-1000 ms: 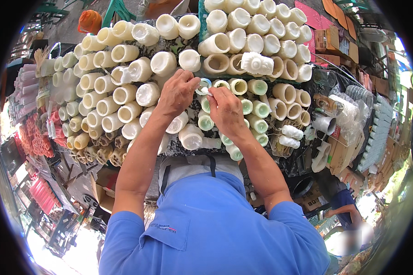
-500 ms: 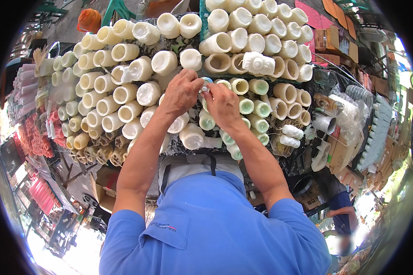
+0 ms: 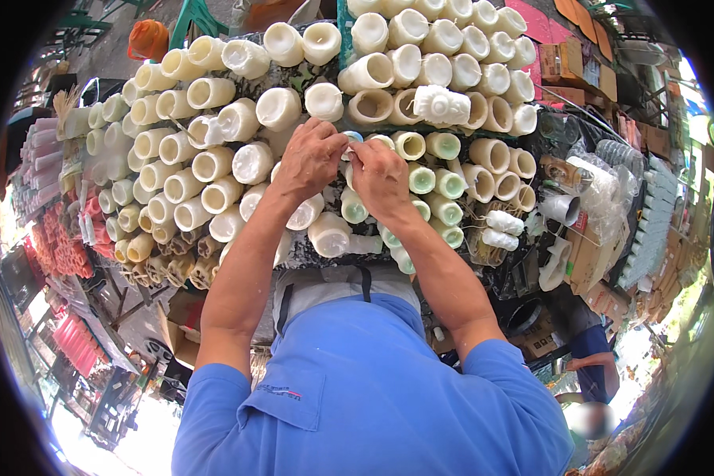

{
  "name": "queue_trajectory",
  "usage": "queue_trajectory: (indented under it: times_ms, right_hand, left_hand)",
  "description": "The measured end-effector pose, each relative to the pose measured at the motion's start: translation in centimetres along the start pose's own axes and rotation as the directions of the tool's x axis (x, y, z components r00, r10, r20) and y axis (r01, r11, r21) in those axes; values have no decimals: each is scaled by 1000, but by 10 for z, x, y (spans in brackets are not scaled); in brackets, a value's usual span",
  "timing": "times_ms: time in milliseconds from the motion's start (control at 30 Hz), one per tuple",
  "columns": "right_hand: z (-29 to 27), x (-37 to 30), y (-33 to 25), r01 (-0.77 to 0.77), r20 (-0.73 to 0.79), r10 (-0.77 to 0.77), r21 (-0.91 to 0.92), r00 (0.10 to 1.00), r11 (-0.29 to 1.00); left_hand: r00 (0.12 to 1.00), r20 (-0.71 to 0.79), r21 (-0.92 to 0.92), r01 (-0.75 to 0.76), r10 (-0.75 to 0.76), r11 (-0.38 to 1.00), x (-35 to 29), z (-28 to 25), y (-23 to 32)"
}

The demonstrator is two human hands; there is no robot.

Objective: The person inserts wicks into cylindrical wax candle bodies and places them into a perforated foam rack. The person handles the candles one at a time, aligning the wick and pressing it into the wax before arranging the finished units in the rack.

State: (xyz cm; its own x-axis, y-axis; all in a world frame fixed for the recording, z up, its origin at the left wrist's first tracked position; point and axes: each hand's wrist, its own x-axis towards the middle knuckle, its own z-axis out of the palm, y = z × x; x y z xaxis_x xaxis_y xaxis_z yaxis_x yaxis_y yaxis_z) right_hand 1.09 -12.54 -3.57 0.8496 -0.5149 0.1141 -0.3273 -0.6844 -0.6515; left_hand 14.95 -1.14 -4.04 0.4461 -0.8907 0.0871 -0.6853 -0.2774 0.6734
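Observation:
My left hand (image 3: 316,157) and my right hand (image 3: 381,176) meet over the middle of the table, fingertips pinched together. Between them shows a small whitish bit (image 3: 348,150) too small to name, with a pale blue round edge (image 3: 352,136) just beyond. Both hands hide most of what they work on. Around them stand many waxy cream cylinders (image 3: 278,108), some with open hollow tops. Just right of my right hand are pale green ones (image 3: 450,184). A white moulded, ornate piece (image 3: 443,105) lies across cylinders farther back.
White wrapped rolls (image 3: 503,230) lie at the table's near right, beside clear plastic bags (image 3: 611,190) and cardboard (image 3: 587,262). Pink and red pieces (image 3: 59,238) are stacked far left. An orange object (image 3: 147,40) sits at the back left. Another person's arm (image 3: 593,362) shows at lower right.
The view has shifted slightly, so the cylinders sit a little farther left and up. My hands stay together at the same place, with fingers slightly moved.

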Motion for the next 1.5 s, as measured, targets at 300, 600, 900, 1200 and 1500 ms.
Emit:
queue_trajectory:
  times_ms: [300,600,900,1200,1500]
  right_hand:
    - [-9,-7,0,91,10,-91,-62,996,994]
    - [-72,-31,15,-353,34,375,425,926,833]
    - [-79,-35,17,-315,14,333,367,943,875]
    - [-73,-25,25,-219,-27,239,319,971,922]
    - [-60,-4,19,-139,-43,154,249,987,959]
  left_hand:
    - [999,-2,-77,33,-33,996,2,2,4]
    - [997,-12,-157,68,-71,985,7,-8,14]
    - [981,71,175,-188,178,966,40,15,40]
    - [981,107,171,-176,160,969,20,26,44]
    - [976,50,204,-216,210,955,6,26,47]
